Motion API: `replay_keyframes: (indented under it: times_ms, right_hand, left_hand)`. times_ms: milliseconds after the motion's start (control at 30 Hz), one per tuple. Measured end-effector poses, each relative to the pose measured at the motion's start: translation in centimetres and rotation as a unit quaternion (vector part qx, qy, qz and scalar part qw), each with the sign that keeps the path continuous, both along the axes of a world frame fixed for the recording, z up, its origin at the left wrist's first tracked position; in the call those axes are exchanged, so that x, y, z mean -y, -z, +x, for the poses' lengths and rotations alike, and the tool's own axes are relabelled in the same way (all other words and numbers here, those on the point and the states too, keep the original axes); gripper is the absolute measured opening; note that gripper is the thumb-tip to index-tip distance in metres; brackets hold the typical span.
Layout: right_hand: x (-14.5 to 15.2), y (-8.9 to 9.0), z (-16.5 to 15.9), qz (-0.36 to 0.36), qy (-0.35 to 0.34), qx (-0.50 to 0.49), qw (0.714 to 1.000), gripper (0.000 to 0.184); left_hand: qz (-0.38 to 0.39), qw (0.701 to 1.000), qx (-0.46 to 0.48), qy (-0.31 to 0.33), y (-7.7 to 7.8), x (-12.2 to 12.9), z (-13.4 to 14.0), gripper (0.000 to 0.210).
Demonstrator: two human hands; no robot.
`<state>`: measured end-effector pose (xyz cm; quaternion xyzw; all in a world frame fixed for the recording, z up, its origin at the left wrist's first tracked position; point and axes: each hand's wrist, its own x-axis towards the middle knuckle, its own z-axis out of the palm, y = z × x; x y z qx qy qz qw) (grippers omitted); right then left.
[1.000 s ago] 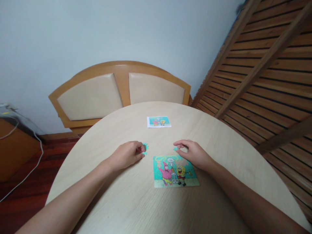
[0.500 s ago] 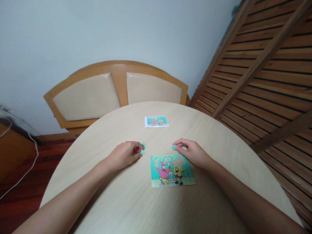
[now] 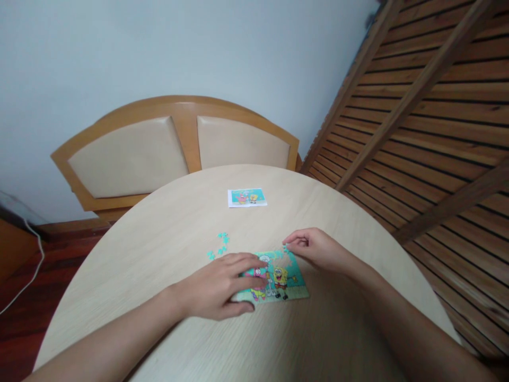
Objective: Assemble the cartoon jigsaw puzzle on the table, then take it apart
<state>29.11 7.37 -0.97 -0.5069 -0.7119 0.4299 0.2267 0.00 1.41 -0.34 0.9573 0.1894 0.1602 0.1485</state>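
Note:
A jigsaw puzzle [image 3: 296,289] with a cartoon picture lies flat on the table, gaps showing in its upper part. My left hand [image 3: 222,284] rests over its left side with fingers spread, covering part of the pink starfish figure. At the top right edge of the puzzle, my right hand [image 3: 312,246] pinches a small turquoise puzzle piece [image 3: 285,248] between thumb and fingertips. Several loose turquoise puzzle pieces [image 3: 222,240] are scattered beyond my left hand.
A printed picture sheet [image 3: 248,197] with the same cartoon lies farther back on the round wooden table [image 3: 178,217]. Behind the table stands a headboard-like panel [image 3: 183,111] with cream pads. A slatted wooden screen [image 3: 417,132] leans on the right.
My left hand has left the loose pieces and come nearer, onto the puzzle, its fingers now spread. The right hand has brought its piece to the puzzle's upper edge.

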Motion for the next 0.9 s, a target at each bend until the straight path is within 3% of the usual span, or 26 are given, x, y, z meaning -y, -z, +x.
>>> replay_keyframes:
  times_ms: [900]
  right_hand:
    - [0.45, -0.57, -0.16, -0.054, -0.03, 0.012, 0.998, 0.022]
  left_hand:
    - [-0.033, 0.999, -0.002, 0.02, 0.52, 0.01, 0.31, 0.037]
